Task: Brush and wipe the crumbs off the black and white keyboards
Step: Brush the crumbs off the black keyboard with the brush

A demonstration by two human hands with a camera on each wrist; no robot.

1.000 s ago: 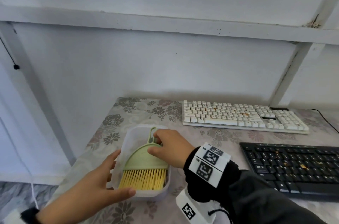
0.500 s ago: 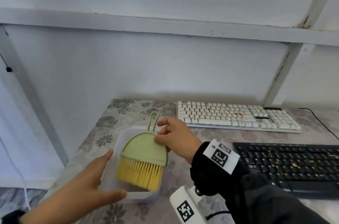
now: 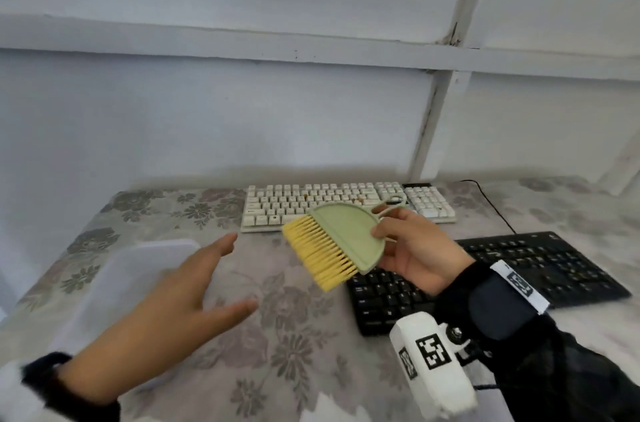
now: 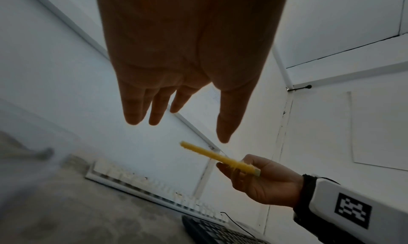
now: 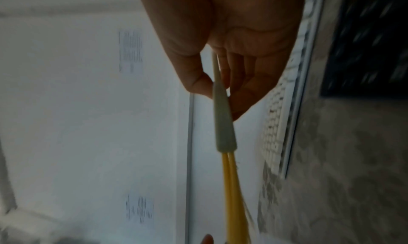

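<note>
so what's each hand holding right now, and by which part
The right hand pinches the brush by its green head, near the looped handle, thumb on top, fingers underneath. The left hand is open and holds nothing.

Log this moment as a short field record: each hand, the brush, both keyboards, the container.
right hand: pinches the green brush at its body, thumb on top, held in the air
brush bristles: yellow, pointing down-left, touching nothing
left hand: fingers spread, holds nothing, over the white container
white keyboard: at the table's back edge, brown crumbs on the keys
black keyboard: nearer, to the right, crumbs on it
table: floral cloth
</note>
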